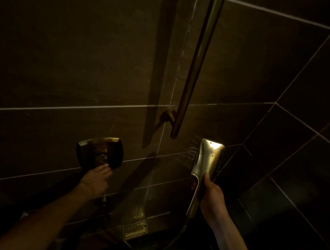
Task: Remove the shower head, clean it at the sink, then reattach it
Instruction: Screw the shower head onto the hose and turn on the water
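Observation:
A brass hand-held shower head (209, 160), flat and rectangular with water drops on its back, stands upright at the lower right. My right hand (210, 196) is wrapped around its handle. Its hose (172, 239) trails down from the handle towards the floor. To the left, a square brass control plate (116, 146) with stacked levers is fixed on the dark tiled wall. My left hand (96, 177) reaches up to the plate's lowest lever, fingertips closed on it. A brass slide rail (197, 64) runs down the wall above the shower head.
Dark brown tiles with pale grout cover the wall and the corner at the right. A round brass bracket (169, 115) anchors the rail. A brass hose outlet (103, 199) sits under the plate. A small brass grille (135, 230) lies at the wall's foot.

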The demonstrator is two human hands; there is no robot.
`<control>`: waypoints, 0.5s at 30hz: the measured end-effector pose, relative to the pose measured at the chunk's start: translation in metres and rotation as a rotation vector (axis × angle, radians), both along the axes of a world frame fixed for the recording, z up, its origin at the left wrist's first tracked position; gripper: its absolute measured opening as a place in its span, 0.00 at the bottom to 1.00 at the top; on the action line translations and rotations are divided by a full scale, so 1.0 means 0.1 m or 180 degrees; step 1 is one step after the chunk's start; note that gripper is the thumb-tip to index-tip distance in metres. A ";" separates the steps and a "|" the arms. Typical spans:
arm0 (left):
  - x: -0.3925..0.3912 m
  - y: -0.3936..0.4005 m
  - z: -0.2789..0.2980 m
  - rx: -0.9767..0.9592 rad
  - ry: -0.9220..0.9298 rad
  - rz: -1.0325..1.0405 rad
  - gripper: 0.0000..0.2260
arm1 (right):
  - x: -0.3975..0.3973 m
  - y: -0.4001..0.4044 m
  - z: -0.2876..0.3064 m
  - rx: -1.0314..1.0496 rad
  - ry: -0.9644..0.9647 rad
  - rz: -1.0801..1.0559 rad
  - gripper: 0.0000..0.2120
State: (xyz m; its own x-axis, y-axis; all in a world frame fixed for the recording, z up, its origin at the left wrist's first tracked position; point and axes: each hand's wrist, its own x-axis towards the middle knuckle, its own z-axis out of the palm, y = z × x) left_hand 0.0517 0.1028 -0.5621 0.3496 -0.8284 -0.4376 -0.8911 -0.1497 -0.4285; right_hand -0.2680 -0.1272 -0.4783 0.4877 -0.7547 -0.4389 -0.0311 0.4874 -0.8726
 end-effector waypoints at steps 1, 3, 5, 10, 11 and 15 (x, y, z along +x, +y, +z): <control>0.02 -0.01 -0.03 0.0101 -0.0033 -0.0005 0.19 | 0.00 -0.04 0.01 -0.0005 -0.0016 -0.0033 0.19; 0.05 -0.02 -0.06 0.0239 -0.0091 0.0005 0.18 | -0.01 -0.11 0.03 -0.0016 0.0010 -0.0113 0.19; 0.05 -0.03 -0.08 0.0271 -0.0120 0.0030 0.16 | -0.03 -0.17 0.05 0.0016 0.0006 -0.0172 0.18; -0.03 -0.08 0.03 0.0124 0.0215 0.0315 0.20 | -0.13 -0.20 0.14 -0.0134 0.0087 0.0077 0.13; -0.05 -0.09 0.09 0.0075 0.0326 0.0431 0.20 | -0.15 -0.21 0.17 -0.0236 0.0161 0.0175 0.12; -0.15 -0.23 0.44 -0.0258 0.0885 0.1026 0.16 | -0.18 -0.28 0.34 -0.0654 0.0362 0.0445 0.07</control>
State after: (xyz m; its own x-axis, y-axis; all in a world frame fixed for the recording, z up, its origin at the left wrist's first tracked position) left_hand 0.0366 0.0803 -0.5183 0.4741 -0.7318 -0.4897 -0.8731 -0.4625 -0.1541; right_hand -0.2858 -0.1553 -0.4446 0.5498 -0.7623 -0.3415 -0.1892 0.2846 -0.9398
